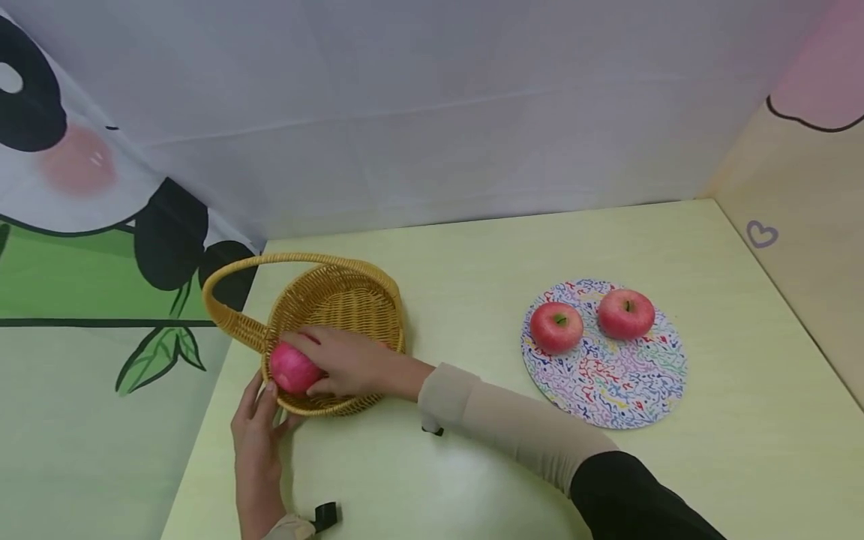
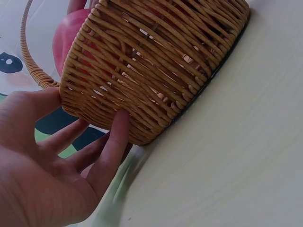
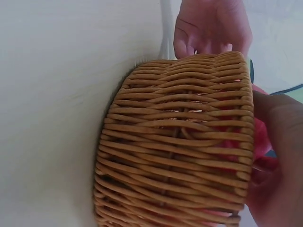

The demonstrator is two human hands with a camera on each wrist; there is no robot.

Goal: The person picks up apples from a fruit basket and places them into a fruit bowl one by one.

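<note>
A wicker basket (image 1: 335,300) with a tall arched handle stands at the left of the table. Inside it, my right hand (image 1: 358,364) reaches over the rim and grips a round pinkish-red fruit (image 1: 292,369), whose kind I cannot tell. My left hand (image 1: 256,431) holds the basket's near left side from outside; in the left wrist view its fingers (image 2: 116,137) press the woven wall (image 2: 156,71). More red shows through the weave and beside my right hand, largely hidden. In the right wrist view the basket wall (image 3: 175,142) covers most of that hand's fingers.
To the right lies a round, multicoloured patterned mat (image 1: 621,390) bearing two red apples, the left apple (image 1: 556,328) and the right apple (image 1: 625,314). A pale wall cloth (image 1: 432,150) rises behind the table, with printed panels at both sides.
</note>
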